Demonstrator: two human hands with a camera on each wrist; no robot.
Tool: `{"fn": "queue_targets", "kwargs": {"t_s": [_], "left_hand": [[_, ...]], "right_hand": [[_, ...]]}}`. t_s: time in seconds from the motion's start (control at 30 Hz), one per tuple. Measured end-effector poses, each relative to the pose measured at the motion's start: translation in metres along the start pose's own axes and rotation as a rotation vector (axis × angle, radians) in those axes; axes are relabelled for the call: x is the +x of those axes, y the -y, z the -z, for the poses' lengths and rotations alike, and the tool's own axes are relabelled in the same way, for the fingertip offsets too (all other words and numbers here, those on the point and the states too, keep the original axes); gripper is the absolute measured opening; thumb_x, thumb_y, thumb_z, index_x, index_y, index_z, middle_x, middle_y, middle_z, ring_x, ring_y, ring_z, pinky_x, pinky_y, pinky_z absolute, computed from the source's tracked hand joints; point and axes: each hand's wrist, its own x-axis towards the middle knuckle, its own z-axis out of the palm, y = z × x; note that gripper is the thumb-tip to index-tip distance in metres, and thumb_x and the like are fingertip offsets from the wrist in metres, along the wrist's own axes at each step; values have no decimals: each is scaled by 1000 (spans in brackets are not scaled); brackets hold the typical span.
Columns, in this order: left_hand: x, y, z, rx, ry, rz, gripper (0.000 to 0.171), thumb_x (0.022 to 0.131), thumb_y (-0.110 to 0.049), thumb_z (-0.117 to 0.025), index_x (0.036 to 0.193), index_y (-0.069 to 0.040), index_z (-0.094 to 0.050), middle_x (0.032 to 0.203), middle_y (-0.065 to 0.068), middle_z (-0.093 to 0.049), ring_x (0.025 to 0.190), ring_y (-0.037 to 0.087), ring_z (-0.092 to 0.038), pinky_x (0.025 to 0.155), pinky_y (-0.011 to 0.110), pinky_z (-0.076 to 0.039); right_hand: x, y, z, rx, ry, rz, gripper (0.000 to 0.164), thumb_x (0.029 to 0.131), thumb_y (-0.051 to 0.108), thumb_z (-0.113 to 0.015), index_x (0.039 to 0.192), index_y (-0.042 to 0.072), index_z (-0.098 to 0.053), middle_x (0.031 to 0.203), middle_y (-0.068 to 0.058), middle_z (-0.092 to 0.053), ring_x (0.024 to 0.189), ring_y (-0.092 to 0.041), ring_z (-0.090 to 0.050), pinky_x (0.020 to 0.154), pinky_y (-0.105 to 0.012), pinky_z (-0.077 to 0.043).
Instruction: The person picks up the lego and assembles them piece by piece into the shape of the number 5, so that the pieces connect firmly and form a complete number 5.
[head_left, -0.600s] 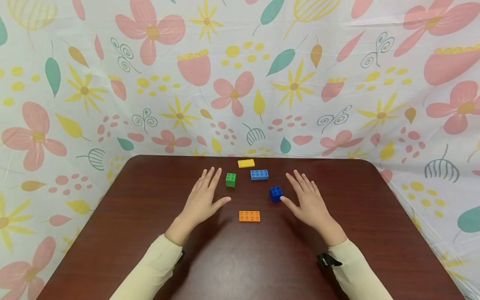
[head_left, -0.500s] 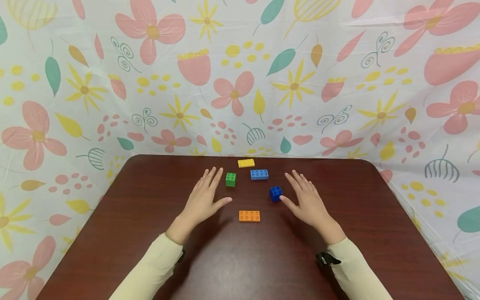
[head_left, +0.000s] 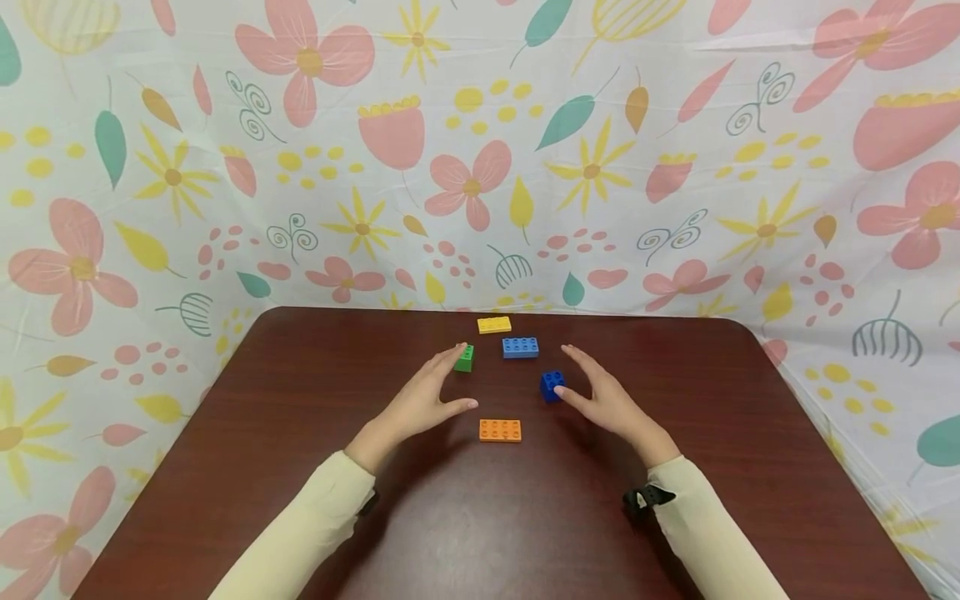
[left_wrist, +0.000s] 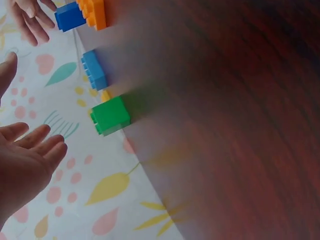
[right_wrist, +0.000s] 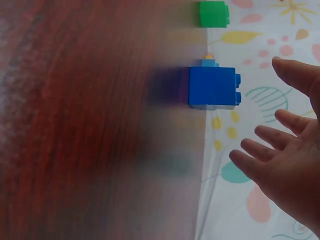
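My left hand (head_left: 422, 401) hovers over the table beside the green brick (head_left: 466, 359), its fingers extended and thumb apart, holding nothing. In the head view its fingertips cover part of that brick. My right hand (head_left: 609, 403) is likewise spread and bare, near the dark blue brick (head_left: 552, 386); its thumb tip overlaps this brick in the head view. The right wrist view shows a gap between the fingers and the dark blue brick (right_wrist: 212, 86). Between the hands and nearer to me lies an orange brick (head_left: 500, 430), studs up. A light blue brick (head_left: 521, 347) lies farther back.
A flat yellow brick (head_left: 494, 325) lies near the far edge of the dark brown table (head_left: 480, 533). Behind the table hangs a white cloth (head_left: 450, 108) printed with flowers and leaves.
Both hands have turned more edge-on and moved slightly inward. The left fingertips now overlap the green brick in the head view, where before they stood left of it. The bricks stay put.
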Motion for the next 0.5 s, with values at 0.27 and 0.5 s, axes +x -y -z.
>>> {"fn": "queue_targets", "kwargs": {"t_s": [0.27, 0.5], "left_hand": [[7, 3, -12, -148, 100, 20, 89, 84, -31, -76, 154, -13, -24, 154, 10, -31, 138, 29, -35, 107, 47, -36], [10, 8, -26, -288, 161, -38, 83, 81, -14, -78, 149, -3, -31, 146, 19, -42, 130, 34, -45, 106, 46, -37]], "right_hand": [[10, -13, -1, 155, 78, -54, 74, 89, 20, -70, 150, 8, -29, 150, -23, -33, 133, -45, -34, 104, -60, -32], [17, -12, 1, 322, 173, -88, 70, 87, 3, -69, 146, -2, -32, 146, -29, -35, 132, -48, -34, 102, -60, -33]]}}
